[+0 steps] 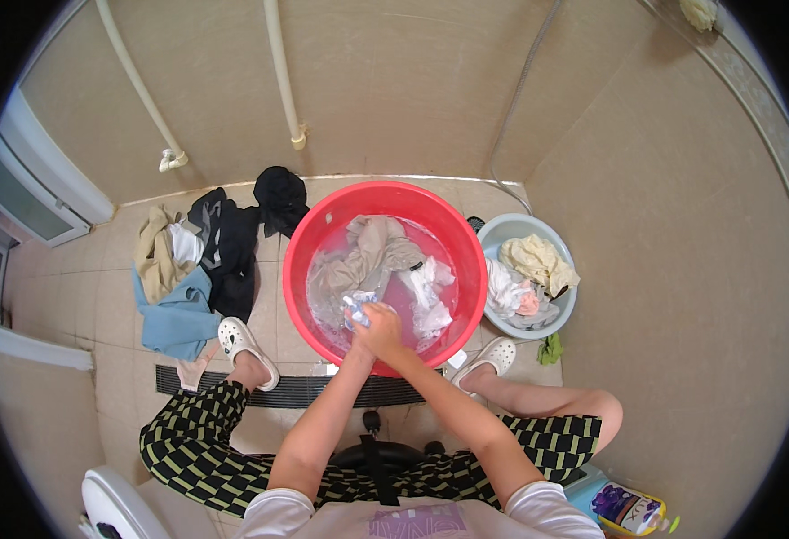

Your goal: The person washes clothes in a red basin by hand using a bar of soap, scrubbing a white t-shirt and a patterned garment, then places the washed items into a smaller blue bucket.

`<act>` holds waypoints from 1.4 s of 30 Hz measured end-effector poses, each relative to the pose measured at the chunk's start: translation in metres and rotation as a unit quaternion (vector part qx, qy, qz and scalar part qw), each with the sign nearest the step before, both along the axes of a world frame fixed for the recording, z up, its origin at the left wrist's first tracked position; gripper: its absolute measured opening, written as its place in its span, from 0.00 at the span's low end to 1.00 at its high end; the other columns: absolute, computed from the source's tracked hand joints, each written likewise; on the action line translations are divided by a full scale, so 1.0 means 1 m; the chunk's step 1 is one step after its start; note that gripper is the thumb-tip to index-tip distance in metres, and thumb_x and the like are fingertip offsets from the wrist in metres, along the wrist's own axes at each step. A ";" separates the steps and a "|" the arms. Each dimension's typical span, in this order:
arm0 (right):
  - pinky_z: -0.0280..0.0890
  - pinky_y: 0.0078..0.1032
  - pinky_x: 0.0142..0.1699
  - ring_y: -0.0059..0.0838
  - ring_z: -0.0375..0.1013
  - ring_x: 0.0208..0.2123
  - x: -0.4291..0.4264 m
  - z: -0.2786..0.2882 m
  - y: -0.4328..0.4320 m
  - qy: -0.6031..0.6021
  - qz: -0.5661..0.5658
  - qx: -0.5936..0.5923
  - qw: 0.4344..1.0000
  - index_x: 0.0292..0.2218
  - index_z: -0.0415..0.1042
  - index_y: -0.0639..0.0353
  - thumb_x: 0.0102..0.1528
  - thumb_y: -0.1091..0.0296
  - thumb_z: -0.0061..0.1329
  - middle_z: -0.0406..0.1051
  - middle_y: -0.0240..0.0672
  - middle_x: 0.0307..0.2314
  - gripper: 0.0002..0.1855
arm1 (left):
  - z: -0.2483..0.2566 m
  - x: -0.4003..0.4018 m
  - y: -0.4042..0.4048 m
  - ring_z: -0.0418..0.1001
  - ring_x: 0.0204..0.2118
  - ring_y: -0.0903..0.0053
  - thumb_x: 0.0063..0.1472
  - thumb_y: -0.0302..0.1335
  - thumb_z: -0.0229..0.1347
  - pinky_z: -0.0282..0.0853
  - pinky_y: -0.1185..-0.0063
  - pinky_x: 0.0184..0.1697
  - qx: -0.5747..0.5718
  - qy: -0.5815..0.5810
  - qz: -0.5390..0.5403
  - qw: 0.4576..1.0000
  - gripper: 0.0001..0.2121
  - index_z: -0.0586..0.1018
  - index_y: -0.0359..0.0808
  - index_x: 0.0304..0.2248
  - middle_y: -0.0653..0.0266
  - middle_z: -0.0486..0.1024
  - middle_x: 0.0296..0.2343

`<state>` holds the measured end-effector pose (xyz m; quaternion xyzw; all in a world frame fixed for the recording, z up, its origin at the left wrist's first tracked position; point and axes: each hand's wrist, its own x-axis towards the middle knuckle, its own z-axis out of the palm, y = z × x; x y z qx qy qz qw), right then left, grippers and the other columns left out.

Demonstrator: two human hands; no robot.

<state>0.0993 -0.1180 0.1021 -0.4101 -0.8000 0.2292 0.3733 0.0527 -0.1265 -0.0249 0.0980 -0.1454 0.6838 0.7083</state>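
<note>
Over the near part of a red plastic tub (293,276), my left hand (362,337) and my right hand (382,330) are pressed together around a small white and blue patterned cloth (359,308). The right hand lies on top and partly hides the left. Soapy water fills the tub's bottom. Behind the hands a beige-grey garment (374,249) lies partly in the water, with a white cloth (429,286) to its right.
A pale blue basin (533,332) with wet clothes stands right of the tub. Dark clothes (236,249), blue denim-like fabric (179,316) and a tan garment (158,256) lie on the tiles at left. A drain grate (287,391) crosses the floor; a detergent bottle (623,505) is at lower right.
</note>
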 end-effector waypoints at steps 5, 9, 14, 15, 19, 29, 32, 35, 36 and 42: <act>0.63 0.40 0.31 0.50 0.70 0.26 0.023 -0.024 0.032 -0.123 -0.076 -0.134 0.980 0.27 0.71 0.63 0.47 0.59 0.46 0.70 0.48 0.22 0.14 | 0.050 0.004 -0.001 0.67 0.43 0.75 0.59 0.47 0.39 0.62 0.74 0.45 -0.448 0.210 -0.054 0.867 0.19 0.69 0.45 0.42 0.70 0.69 0.39; 0.63 0.40 0.32 0.51 0.70 0.26 0.032 -0.039 0.061 -0.122 -0.144 -0.143 0.972 0.27 0.71 0.65 0.49 0.55 0.44 0.70 0.51 0.22 0.18 | 0.053 0.010 0.008 0.68 0.43 0.76 0.62 0.43 0.36 0.63 0.75 0.46 -0.417 0.198 -0.026 0.887 0.18 0.68 0.42 0.44 0.69 0.70 0.41; 0.61 0.41 0.37 0.54 0.69 0.30 0.035 -0.034 0.071 -0.034 -0.260 -0.198 0.944 0.29 0.72 0.68 0.53 0.45 0.37 0.69 0.57 0.24 0.28 | 0.059 -0.006 0.010 0.65 0.46 0.73 0.62 0.43 0.34 0.59 0.74 0.50 -0.450 0.210 0.010 0.868 0.21 0.66 0.39 0.47 0.66 0.68 0.43; 0.61 0.41 0.37 0.54 0.69 0.30 0.037 -0.030 0.072 -0.033 -0.255 -0.202 0.945 0.29 0.72 0.68 0.53 0.45 0.37 0.69 0.57 0.24 0.28 | 0.062 -0.012 0.007 0.66 0.46 0.73 0.62 0.42 0.34 0.59 0.73 0.51 -0.457 0.218 0.029 0.862 0.20 0.66 0.38 0.46 0.66 0.68 0.43; 0.59 0.32 0.42 0.41 0.69 0.36 0.060 -0.037 0.091 0.071 -0.227 -0.281 0.930 0.35 0.69 0.68 0.53 0.44 0.36 0.71 0.49 0.28 0.29 | 0.060 -0.026 -0.001 0.65 0.47 0.73 0.59 0.34 0.46 0.58 0.74 0.51 -0.474 0.300 0.054 0.826 0.17 0.65 0.37 0.46 0.63 0.68 0.42; 0.60 0.15 0.19 0.18 0.67 0.25 0.062 0.027 0.081 0.300 -0.156 -0.439 0.832 0.44 0.61 0.61 0.49 0.66 0.50 0.66 0.32 0.26 0.21 | 0.084 -0.041 -0.016 0.64 0.42 0.67 0.40 0.33 0.65 0.60 0.77 0.45 -0.206 0.823 0.183 0.497 0.25 0.73 0.35 0.40 0.57 0.67 0.35; 0.66 0.24 0.32 0.25 0.69 0.33 0.076 0.031 0.086 0.329 -0.134 -0.491 0.795 0.45 0.62 0.61 0.49 0.74 0.48 0.66 0.40 0.36 0.21 | 0.087 -0.042 -0.015 0.65 0.38 0.67 0.40 0.34 0.65 0.61 0.78 0.43 -0.200 0.817 0.210 0.498 0.20 0.77 0.36 0.34 0.58 0.66 0.31; 0.66 0.21 0.36 0.23 0.69 0.34 0.109 0.015 0.102 0.435 -0.036 -0.562 0.702 0.44 0.64 0.62 0.50 0.78 0.45 0.67 0.39 0.35 0.18 | 0.101 -0.033 -0.012 0.64 0.38 0.68 0.42 0.32 0.63 0.61 0.78 0.42 -0.142 0.824 0.221 0.502 0.17 0.77 0.35 0.33 0.57 0.65 0.32; 0.65 0.20 0.37 0.23 0.69 0.35 0.107 0.019 0.103 0.438 -0.034 -0.552 0.709 0.43 0.65 0.62 0.50 0.78 0.45 0.67 0.38 0.34 0.17 | 0.097 -0.039 -0.013 0.64 0.38 0.68 0.42 0.32 0.63 0.61 0.78 0.42 -0.144 0.825 0.221 0.499 0.17 0.77 0.35 0.33 0.57 0.65 0.32; 0.62 0.22 0.40 0.29 0.69 0.34 0.100 0.028 0.085 0.076 0.041 -0.394 0.915 0.38 0.68 0.65 0.44 0.66 0.55 0.69 0.42 0.34 0.20 | 0.083 -0.058 -0.008 0.66 0.38 0.71 0.53 0.31 0.53 0.61 0.81 0.39 -0.124 0.844 0.317 0.414 0.11 0.75 0.30 0.32 0.58 0.66 0.38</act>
